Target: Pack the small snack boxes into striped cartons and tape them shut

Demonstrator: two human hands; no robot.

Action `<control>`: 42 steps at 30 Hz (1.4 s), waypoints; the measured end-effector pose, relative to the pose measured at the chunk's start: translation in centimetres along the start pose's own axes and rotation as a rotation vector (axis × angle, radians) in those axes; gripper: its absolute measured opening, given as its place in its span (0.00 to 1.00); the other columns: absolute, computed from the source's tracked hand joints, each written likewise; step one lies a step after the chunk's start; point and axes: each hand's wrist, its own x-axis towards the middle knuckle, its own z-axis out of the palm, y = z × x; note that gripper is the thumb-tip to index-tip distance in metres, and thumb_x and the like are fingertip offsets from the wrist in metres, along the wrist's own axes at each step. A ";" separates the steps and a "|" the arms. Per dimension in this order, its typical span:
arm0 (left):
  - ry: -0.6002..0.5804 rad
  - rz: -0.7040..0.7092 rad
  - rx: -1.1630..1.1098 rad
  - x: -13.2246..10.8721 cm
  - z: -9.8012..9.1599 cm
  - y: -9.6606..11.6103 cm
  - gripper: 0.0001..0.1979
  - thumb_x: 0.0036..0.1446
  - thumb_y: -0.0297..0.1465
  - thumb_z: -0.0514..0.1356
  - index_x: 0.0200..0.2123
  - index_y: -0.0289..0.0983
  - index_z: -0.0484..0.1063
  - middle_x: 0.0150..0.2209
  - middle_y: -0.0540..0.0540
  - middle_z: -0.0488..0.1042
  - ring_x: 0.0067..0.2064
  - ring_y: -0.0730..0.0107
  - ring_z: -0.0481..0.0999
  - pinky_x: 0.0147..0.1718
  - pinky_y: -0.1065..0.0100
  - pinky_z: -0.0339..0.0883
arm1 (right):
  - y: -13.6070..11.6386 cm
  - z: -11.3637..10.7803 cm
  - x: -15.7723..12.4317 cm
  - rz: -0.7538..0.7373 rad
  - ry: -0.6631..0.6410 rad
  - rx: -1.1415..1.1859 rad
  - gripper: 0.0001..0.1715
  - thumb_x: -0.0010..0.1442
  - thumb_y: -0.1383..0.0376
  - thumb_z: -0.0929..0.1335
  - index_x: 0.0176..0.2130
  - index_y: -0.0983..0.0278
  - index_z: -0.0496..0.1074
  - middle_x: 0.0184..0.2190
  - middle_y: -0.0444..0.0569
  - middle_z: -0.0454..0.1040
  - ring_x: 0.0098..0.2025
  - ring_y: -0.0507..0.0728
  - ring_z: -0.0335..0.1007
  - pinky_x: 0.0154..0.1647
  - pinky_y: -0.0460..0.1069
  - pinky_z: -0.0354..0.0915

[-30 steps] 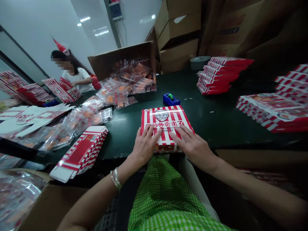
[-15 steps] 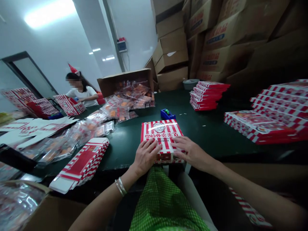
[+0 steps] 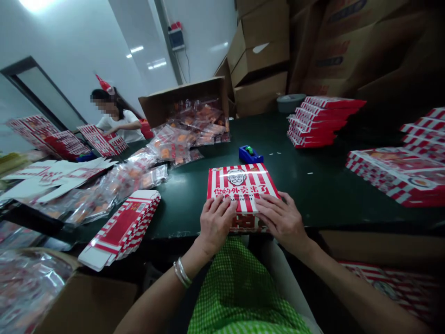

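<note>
In front of me at the table's near edge lies a closed red-and-white striped cardboard box (image 3: 239, 183), with a printed bearded face and lettering on its lid. My left hand (image 3: 216, 223) rests on the lid's near left part, fingers laid out over it. Across from it, my right hand (image 3: 284, 221) lies over the near right corner with its fingers stretched across the lid. Both palms face down, and the undersides of the fingers are hidden. Just behind the box stands a blue tape dispenser (image 3: 251, 155) with a green roll core.
Flat striped cartons (image 3: 121, 227) overlap at the left. Clear food packets (image 3: 174, 144) spill from an open brown carton (image 3: 181, 90). Striped boxes (image 3: 316, 123) are stacked at the right, with more boxes (image 3: 392, 174) beyond. Another person (image 3: 120, 123) handles a striped box across the table.
The view has shifted, so the table's contents appear moved. My right hand has slid to the box's right corner; my left hand stays on the lid.
</note>
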 end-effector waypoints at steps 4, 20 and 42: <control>-0.092 0.134 -0.032 1.4 -0.7 -1.5 0.10 0.62 0.33 0.59 0.46 0.39 0.74 0.44 0.49 0.80 0.46 0.62 0.78 0.46 0.61 0.69 | 1.2 -1.0 1.7 -0.027 -0.178 0.048 0.07 0.62 0.69 0.67 0.41 0.63 0.73 0.44 0.52 0.79 0.49 0.63 0.73 0.49 0.63 0.68; -0.206 -0.011 -0.153 2.5 -2.2 -1.4 0.10 0.64 0.37 0.56 0.45 0.43 0.74 0.48 0.47 0.79 0.52 0.62 0.75 0.55 0.51 0.60 | 0.5 -3.0 2.8 0.015 -0.206 0.053 0.09 0.64 0.68 0.64 0.42 0.66 0.73 0.42 0.57 0.77 0.47 0.62 0.73 0.49 0.59 0.72; -0.049 -0.091 -0.233 1.4 -1.2 -1.0 0.11 0.64 0.32 0.55 0.45 0.45 0.76 0.47 0.46 0.79 0.51 0.60 0.76 0.51 0.53 0.66 | 1.2 -5.7 0.5 0.348 -0.176 0.162 0.06 0.62 0.64 0.66 0.33 0.62 0.71 0.27 0.46 0.74 0.28 0.54 0.70 0.29 0.48 0.67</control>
